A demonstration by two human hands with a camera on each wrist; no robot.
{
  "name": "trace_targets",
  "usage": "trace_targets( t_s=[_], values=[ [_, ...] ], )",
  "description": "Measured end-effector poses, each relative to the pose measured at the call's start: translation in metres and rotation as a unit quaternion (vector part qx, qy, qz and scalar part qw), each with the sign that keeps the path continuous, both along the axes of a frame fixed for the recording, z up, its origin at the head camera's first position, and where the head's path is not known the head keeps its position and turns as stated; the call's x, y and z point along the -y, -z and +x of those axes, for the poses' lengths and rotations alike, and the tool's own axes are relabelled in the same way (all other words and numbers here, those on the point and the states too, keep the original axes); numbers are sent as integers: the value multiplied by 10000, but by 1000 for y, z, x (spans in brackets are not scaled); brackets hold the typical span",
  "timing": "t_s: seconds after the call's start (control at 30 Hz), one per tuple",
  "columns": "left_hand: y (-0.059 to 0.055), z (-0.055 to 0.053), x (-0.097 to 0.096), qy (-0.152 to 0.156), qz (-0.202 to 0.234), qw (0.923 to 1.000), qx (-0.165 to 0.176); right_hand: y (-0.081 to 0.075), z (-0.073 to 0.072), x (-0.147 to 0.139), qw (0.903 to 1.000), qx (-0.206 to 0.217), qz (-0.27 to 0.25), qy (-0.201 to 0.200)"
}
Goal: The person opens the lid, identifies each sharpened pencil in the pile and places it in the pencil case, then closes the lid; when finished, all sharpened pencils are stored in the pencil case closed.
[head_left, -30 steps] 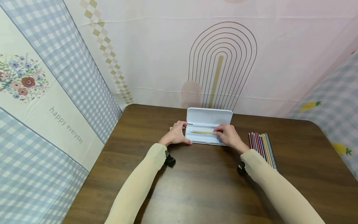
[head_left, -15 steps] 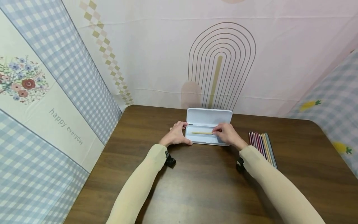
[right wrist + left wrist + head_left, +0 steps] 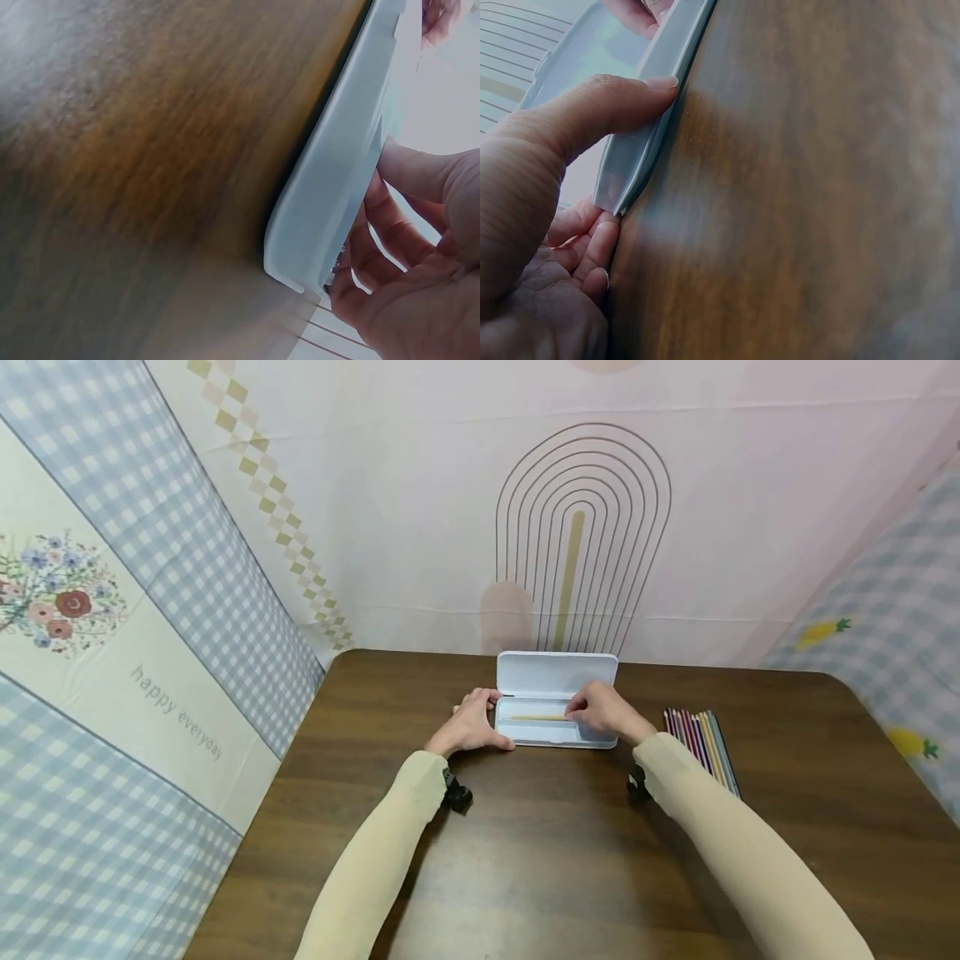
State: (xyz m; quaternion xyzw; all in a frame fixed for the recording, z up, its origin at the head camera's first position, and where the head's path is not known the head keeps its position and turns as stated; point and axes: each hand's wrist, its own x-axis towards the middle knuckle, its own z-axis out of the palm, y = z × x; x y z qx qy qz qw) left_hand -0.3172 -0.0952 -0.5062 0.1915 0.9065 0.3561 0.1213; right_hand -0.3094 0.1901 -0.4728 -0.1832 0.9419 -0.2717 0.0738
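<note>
A white pencil case (image 3: 555, 673) lies on the table with its lid raised at the back. My left hand (image 3: 470, 724) holds its left end, the thumb along the front edge and the fingers around the side. In the left wrist view that thumb presses on the rim of the case (image 3: 621, 169). A yellow pencil (image 3: 536, 718) lies lengthwise within the case. At the pencil's right end, my right hand (image 3: 604, 707) reaches in, thumb and fingertips pinching it. The right wrist view shows those fingers inside the case wall (image 3: 322, 187), with the pencil hidden there.
To the right of the case, a row of colored pencils (image 3: 702, 745) lies side by side on the brown wooden table (image 3: 540, 860). My right forearm passes over their near ends. A pale patterned cloth (image 3: 420, 527) hangs just behind the table's back edge.
The right hand has shifted slightly left and down into the case with the yellow pencil, which sits lower now. The left hand keeps its hold, and the head view has tilted a little.
</note>
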Motion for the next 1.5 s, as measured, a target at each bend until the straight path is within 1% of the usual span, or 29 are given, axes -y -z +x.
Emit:
trace_targets(
  t_s=[0.07, 0.23, 0.37, 0.67, 0.97, 1.23, 1.5],
  values=[
    [1, 1, 0, -25, 35, 10000, 24, 0, -1, 0, 10000, 6, 29, -58],
    [3, 3, 0, -54, 81, 9999, 24, 0, -3, 1, 9999, 84, 57, -45],
    [2, 4, 1, -45, 40, 10000, 40, -2, -3, 2, 9998, 132, 106, -74],
    [-1, 5, 0, -80, 96, 9999, 68, -7, -4, 0, 9991, 310, 258, -125],
    [0, 4, -1, -73, 51, 9999, 58, -4, -5, -1, 9992, 176, 269, -244],
    [0, 3, -1, -74, 78, 9999, 100, -1, -3, -1, 9991, -96, 262, -313],
    [0, 3, 0, -95, 97, 9999, 90, 1, -2, 0, 9997, 61, 204, -154]
  ],
)
